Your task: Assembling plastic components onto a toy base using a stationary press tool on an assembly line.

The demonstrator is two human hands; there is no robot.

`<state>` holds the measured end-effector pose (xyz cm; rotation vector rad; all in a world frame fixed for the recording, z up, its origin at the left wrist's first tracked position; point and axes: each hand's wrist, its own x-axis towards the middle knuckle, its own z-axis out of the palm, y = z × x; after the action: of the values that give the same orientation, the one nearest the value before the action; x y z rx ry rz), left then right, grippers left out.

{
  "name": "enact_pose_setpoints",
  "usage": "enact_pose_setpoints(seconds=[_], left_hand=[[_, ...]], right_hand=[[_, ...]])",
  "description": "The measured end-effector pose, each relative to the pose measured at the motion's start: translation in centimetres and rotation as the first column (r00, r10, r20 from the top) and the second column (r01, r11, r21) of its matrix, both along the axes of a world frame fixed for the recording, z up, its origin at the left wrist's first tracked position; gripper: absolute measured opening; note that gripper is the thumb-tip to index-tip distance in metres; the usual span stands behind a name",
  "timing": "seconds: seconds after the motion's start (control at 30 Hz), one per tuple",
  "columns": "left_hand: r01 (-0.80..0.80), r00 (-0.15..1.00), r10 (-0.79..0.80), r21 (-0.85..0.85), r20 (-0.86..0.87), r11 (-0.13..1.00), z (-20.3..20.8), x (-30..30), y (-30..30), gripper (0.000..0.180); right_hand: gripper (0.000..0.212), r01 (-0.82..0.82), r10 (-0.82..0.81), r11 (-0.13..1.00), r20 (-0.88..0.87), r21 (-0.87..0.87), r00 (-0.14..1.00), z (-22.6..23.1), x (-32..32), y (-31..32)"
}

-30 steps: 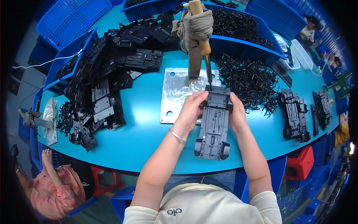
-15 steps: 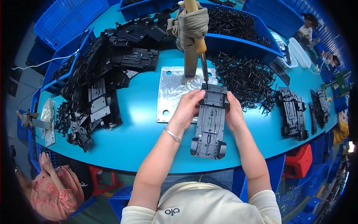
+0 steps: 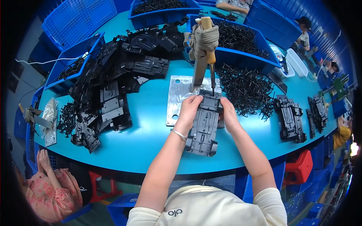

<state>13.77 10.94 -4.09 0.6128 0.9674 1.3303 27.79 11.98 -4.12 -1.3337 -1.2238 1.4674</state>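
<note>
I have the black chassis (image 3: pixel 204 124) over the bench (image 3: pixel 151 154), mid-span toward the near edge. Grip: left hand (image 3: pixel 189 109) and right hand (image 3: pixel 228 115), each closed on a far-end side. Risk: sideways slip under the tool tip (image 3: pixel 213 84) could gouge plastic or catch a thumb. Versus half a second ago: tip's shifted from the chassis's far-left corner to right of centre; contact unclear.

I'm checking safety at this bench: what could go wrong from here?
The left hand and right hand grip the black chassis near the yellow-handled tool; a slip might bring either against its metal rod. Cloth wrapping binds that tool to its upright, so it could loosen and shift.
</note>
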Motion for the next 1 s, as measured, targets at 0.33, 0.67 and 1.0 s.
enact_pose_setpoints(seconds=[0.33,0.67,1.0], left_hand=[[-0.006,0.997,0.006,-0.005,-0.073,1.0,0.1,-0.6,0.1,0.02],[0.013,0.999,-0.014,-0.022,-0.051,1.0,0.1,-0.9,0.2,0.02],[0.006,1.0,-0.006,-0.05,0.003,0.999,0.2,-0.5,0.2,0.018]], right_hand=[[0.037,0.07,-0.069,0.997,-0.021,0.037,0.997,-0.8,-1.1,0.1],[0.034,0.007,-0.003,1.0,-0.118,0.026,0.993,-0.5,-1.4,0.0],[0.032,0.001,-0.004,1.0,-0.14,-0.02,0.99,0.5,-1.3,0.0]])
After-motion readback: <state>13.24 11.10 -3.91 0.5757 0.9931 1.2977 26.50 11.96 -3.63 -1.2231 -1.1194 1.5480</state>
